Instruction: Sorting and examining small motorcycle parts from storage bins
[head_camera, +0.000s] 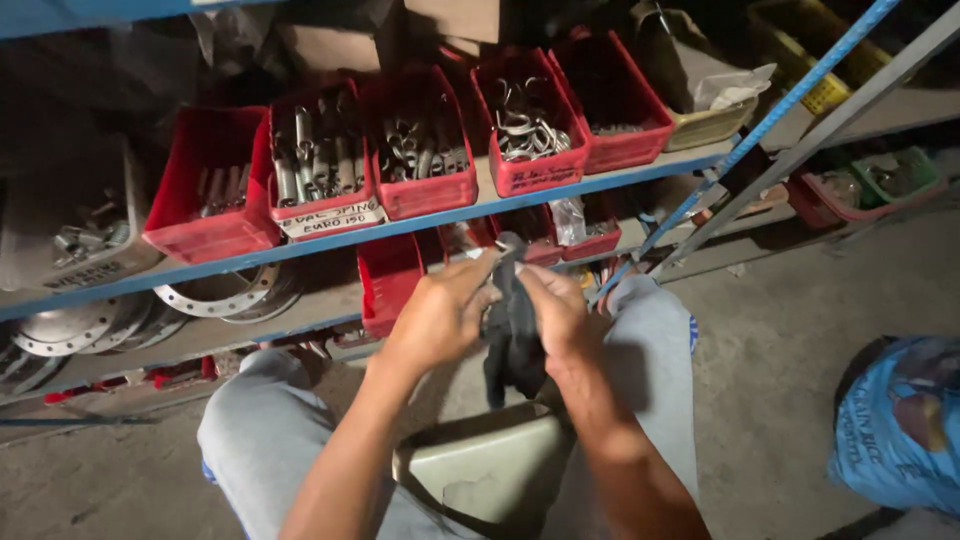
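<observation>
Hands are meeting over your lap: your left hand and right hand are both pinching the dark cloth, hanging toward six o'clock. Keep gripping evenly; red bins are sitting at twelve o'clock.

Ahead of us the blue shelf rail and its row of red bins block any straight reach. Our 2 knees hem the sides, a pale tub sits between them, and the bare floor on our right lies open up to the blue sack.
</observation>
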